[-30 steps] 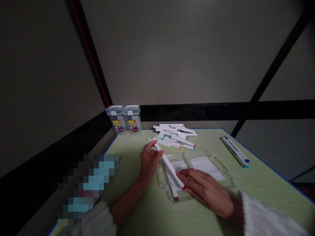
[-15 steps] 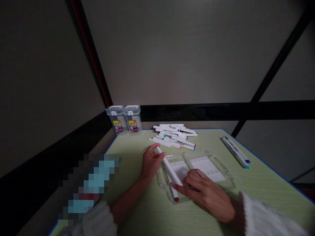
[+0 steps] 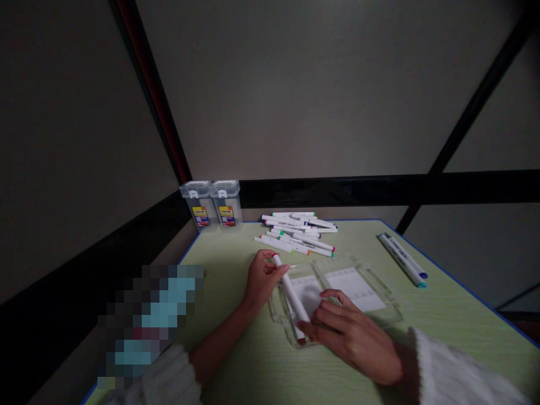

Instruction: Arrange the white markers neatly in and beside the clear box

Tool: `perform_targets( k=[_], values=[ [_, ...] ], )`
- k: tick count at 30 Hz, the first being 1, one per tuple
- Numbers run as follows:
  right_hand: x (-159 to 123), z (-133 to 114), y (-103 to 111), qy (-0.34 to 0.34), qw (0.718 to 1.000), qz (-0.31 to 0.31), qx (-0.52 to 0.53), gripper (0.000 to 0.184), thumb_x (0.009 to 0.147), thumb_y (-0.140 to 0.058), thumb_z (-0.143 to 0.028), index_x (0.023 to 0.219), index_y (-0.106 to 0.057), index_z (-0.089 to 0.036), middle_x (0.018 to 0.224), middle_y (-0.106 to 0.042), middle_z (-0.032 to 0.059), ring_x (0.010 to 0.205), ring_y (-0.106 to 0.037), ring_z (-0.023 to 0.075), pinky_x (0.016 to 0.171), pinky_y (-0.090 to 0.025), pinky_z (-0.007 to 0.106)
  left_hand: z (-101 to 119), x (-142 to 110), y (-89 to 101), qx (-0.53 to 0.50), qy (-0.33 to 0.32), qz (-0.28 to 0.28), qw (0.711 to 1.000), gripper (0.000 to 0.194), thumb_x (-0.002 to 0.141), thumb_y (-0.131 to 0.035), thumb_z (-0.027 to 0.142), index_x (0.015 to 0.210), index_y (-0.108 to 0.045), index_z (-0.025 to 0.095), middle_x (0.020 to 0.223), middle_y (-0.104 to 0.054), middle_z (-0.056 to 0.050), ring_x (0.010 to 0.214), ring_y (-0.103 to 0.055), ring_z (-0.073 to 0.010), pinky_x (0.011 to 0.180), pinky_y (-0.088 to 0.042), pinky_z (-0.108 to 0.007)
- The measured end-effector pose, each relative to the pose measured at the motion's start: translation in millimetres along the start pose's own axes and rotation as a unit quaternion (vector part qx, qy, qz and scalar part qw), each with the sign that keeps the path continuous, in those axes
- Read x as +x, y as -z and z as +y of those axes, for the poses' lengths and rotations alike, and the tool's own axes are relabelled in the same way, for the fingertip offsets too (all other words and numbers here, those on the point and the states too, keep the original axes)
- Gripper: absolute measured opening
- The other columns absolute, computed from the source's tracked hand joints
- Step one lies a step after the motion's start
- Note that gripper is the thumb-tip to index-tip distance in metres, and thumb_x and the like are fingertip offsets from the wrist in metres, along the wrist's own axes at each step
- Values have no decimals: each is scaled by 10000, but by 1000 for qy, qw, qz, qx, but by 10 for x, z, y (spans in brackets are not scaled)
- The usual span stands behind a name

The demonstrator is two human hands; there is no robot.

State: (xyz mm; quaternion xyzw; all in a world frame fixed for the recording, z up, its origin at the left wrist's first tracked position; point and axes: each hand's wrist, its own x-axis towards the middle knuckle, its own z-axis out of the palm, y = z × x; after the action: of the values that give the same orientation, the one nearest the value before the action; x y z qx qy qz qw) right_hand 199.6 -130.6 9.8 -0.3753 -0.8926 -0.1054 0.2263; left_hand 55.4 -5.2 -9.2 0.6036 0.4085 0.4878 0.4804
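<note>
My left hand (image 3: pixel 262 280) pinches the upper end of a white marker (image 3: pixel 294 292) with a red tip band, between thumb and fingers. The marker slants over the left half of an open clear plastic case (image 3: pixel 395 315). My right hand (image 3: pixel 348 332) has its fingers bent, with a fingertip at the marker's lower end. Below that fingertip, the dark red end of what looks like another white marker (image 3: pixel 301 341) shows in the case; most of it is hidden. White paper inserts (image 3: pixel 356 289) with printed marks line the case.
Several white markers with coloured ends (image 3: pixel 295 242) lie heaped at the back of the table (image 3: pixel 236 360). Two lidded clear boxes (image 3: pixel 228 208) stand at the back left. More markers (image 3: pixel 403 261) lie near the right edge. A blurred-out patch (image 3: pixel 169 306) covers the left edge.
The marker's upper end has shifted slightly right and down with my left hand, and its red band now shows. My right hand stays almost in place.
</note>
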Motion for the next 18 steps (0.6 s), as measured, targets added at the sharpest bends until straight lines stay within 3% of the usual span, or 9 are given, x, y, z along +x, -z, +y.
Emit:
perform_targets(
  k=[5, 12, 18],
  values=[
    [2, -10, -1, -5, 1000, 8, 26, 260, 921, -309, -218, 978, -561, -189, 684, -571, -8, 685, -517, 127, 847, -292, 365, 14, -5, -13, 19, -2, -5, 1000, 221, 589, -628, 197, 798, -575, 148, 696, -576, -9, 635, -531, -109, 561, -417, -201],
    [18, -37, 44, 2, 999, -5, 43, 325, 929, -237, -230, 1012, -542, -158, 675, -552, 16, 673, -503, 147, 823, -305, 374, -2, -16, -10, 61, 2, -26, 998, 237, 599, -595, 178, 833, -610, 139, 701, -565, -4, 613, -510, -102, 582, -405, -213],
    [4, -31, 48, -2, 997, -36, 64, 313, 923, -245, -228, 1030, -531, -158, 711, -555, 26, 701, -500, 154, 832, -298, 377, -30, -2, -11, 103, -41, -42, 993, 245, 596, -589, 143, 840, -613, 155, 788, -583, -24, 725, -520, -132, 644, -397, -236]
  ],
)
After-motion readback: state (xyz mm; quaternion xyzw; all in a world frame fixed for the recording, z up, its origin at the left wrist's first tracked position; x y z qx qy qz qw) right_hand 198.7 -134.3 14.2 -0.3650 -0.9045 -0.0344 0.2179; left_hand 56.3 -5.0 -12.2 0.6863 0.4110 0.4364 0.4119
